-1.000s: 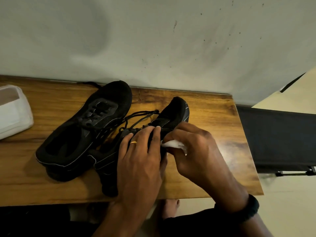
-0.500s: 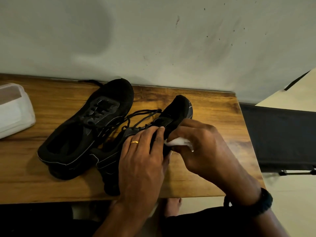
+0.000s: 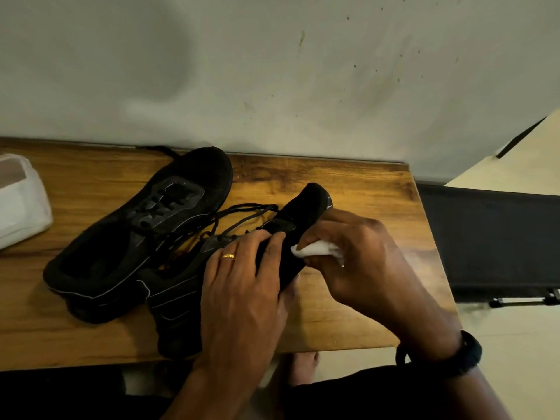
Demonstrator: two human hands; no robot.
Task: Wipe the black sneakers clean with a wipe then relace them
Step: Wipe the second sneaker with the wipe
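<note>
Two black sneakers lie on the wooden table point(image 3: 363, 189). The left sneaker point(image 3: 145, 225) rests on its side with no lace in its eyelets. The right sneaker point(image 3: 306, 207) stands tilted on its sole edge, toe toward the wall, its loose black laces point(image 3: 242, 213) trailing left. My left hand point(image 3: 242, 280) grips this sneaker over its middle, fingers curled round the upper, a gold ring on one finger. My right hand point(image 3: 354, 262) pinches a crumpled white wipe point(image 3: 315, 249) against the sneaker's right side.
A white wipes pack point(image 3: 21, 204) lies at the table's left edge. A grey wall runs along the table's back. A black frame point(image 3: 491, 237) stands right of the table. A bare foot point(image 3: 303, 368) shows below the front edge.
My right hand has slid the wipe a little forward along the sneaker's side, toward the toe. My left hand keeps its grip. The left sneaker has not moved.
</note>
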